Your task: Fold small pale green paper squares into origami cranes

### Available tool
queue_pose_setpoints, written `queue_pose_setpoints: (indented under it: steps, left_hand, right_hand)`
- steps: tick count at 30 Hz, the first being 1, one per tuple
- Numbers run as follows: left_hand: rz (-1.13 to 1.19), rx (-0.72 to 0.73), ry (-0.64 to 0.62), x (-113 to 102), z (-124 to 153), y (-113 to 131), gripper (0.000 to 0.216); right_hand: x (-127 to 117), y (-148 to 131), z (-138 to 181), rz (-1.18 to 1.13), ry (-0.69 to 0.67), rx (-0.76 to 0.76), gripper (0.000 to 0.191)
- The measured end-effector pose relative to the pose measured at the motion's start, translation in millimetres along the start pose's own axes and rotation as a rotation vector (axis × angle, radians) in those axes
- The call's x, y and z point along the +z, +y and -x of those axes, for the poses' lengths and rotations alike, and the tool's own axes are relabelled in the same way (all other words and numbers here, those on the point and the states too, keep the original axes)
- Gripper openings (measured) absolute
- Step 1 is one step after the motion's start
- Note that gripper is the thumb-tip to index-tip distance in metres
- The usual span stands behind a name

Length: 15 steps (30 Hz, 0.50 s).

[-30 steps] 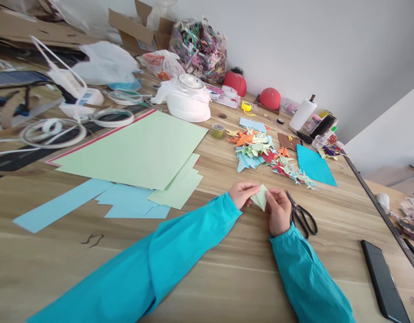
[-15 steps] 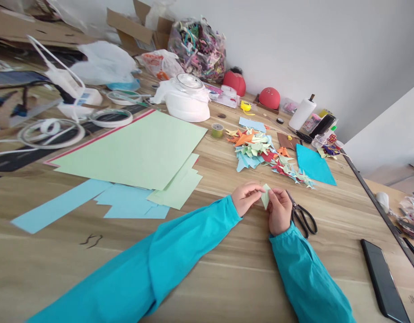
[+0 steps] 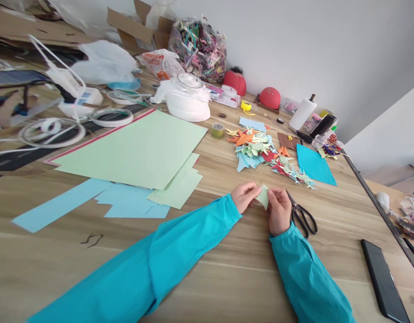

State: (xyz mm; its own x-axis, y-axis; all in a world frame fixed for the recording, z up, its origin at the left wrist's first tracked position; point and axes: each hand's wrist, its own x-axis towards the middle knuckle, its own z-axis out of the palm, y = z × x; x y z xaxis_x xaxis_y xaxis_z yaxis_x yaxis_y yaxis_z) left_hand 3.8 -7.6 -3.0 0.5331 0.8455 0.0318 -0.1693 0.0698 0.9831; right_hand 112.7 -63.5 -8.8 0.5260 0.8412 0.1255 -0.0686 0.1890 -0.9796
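Between my two hands is a small piece of folded light green paper (image 3: 263,197). My left hand (image 3: 244,196) pinches its left side with thumb and fingers. On the opposite side, my right hand (image 3: 279,207) grips the edge between thumb and forefinger. Black-handled scissors (image 3: 302,216) lie on the table beside my right hand, partly hidden behind it. Beyond the hands is a heap of folded paper cranes (image 3: 257,148) in orange, green, blue and red.
Large green sheets (image 3: 136,148) and blue paper pieces (image 3: 126,202) lie on the left. A phone (image 3: 383,280) rests at the right. A turquoise sheet (image 3: 315,165), a spool (image 3: 217,130) and a white bottle (image 3: 302,114) stand or lie farther back.
The green paper has been opened out from a narrow diamond to a wider shape, its left part now under my left thumb. Both hands have stayed nearly in place.
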Motion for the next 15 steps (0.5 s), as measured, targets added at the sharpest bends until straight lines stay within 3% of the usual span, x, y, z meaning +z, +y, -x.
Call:
queue_pose_setpoints:
  steps: [8,15]
  left_hand:
    - [-0.202,0.138,0.034,0.1,2.7,-1.3,0.013]
    - [-0.282,0.214,0.042,0.3,4.7,-4.7,0.013]
  right_hand:
    - [0.2,0.3,-0.3,0.025,-0.066,-0.012,0.024]
    - [1.1,-0.4,1.1,0.104,-0.073,-0.036,0.023]
